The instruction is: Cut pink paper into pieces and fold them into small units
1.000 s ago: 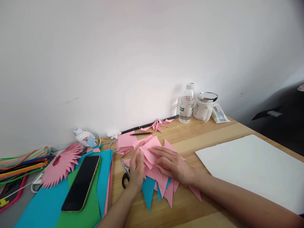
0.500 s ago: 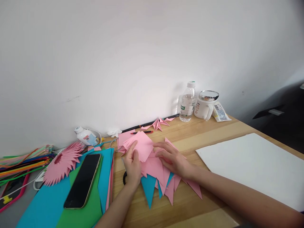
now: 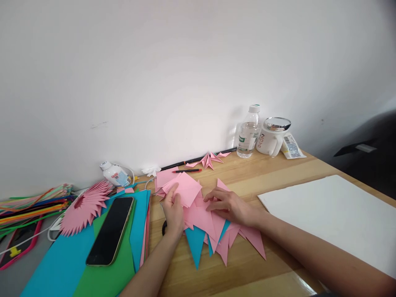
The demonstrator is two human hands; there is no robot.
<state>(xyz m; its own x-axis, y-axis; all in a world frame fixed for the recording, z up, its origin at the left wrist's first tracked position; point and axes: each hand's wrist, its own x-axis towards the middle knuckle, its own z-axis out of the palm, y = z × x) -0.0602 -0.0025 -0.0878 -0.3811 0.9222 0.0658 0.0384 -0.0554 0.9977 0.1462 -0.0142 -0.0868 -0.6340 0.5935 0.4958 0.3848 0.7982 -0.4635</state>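
Observation:
My left hand (image 3: pixel 173 212) pinches a fanned stack of pink paper squares (image 3: pixel 187 187) between thumb and fingers. Just right of that stack, my right hand (image 3: pixel 230 206) is over the paper pile with its fingers bent and a little apart, and nothing shows in them. Its fingertips are close to the pink paper; whether they touch it I cannot tell. Beneath both hands spreads a loose pile of pink paper pieces (image 3: pixel 201 220), many with pointed corners. Blue paper points (image 3: pixel 195 245) stick out from its near side. Black scissor-like handles (image 3: pixel 164 227) peek out beside my left wrist.
A black phone (image 3: pixel 110 231) lies on blue and green paper sheets at left, near a folded pink paper ring (image 3: pixel 86 208) and pipe cleaners (image 3: pixel 37 208). Along the wall stand a water bottle (image 3: pixel 248 134) and white mug (image 3: pixel 269 140). A white board (image 3: pixel 331 218) lies right.
My right hand has drawn slightly away from the stack in my left hand and lowered toward the pile. The left hand still holds the squares. The view has shifted a little.

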